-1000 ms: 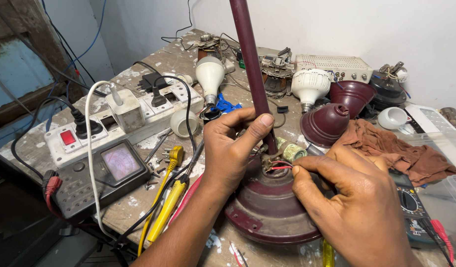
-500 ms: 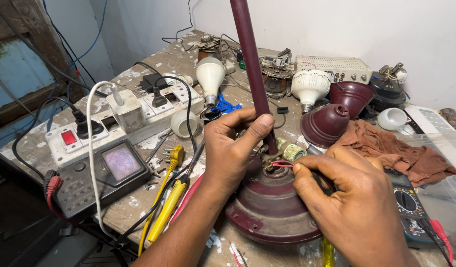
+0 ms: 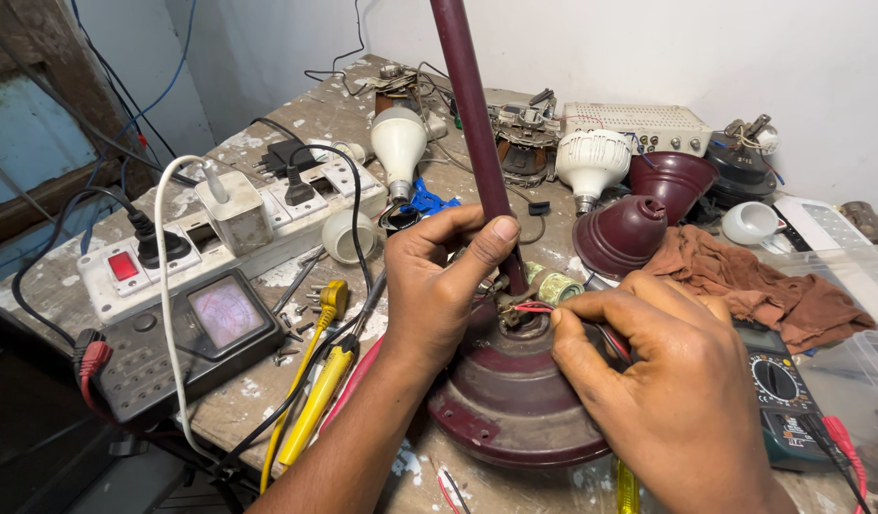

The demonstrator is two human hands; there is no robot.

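The maroon fan motor point(image 3: 515, 400) sits flat at the near edge of the worktop point(image 3: 296, 114), its dome-shaped housing facing up, and from its centre a maroon rod point(image 3: 472, 114) rises long and straight, leaning slightly to the left as it climbs out of the top of the view. The housing is scuffed and dusty, with pale scratches round its lower rim. The left hand point(image 3: 439, 286) is curled about the foot of the rod, thumb laid against it, fingers wrapped behind. The right hand point(image 3: 668, 381) is closed narrow — its fingertips pinch thin red wires point(image 3: 532, 307) where they come out at the rod's base. Just behind that joint lies a small green and cream cylinder point(image 3: 553, 284). To the left stands a white power strip point(image 3: 229, 238) with a red switch at its near end, and in front of it a dark analogue meter point(image 3: 196, 333) with a pale dial window. A brown rag point(image 3: 753, 286) lies to the right, beside two loose maroon cups point(image 3: 648, 209).
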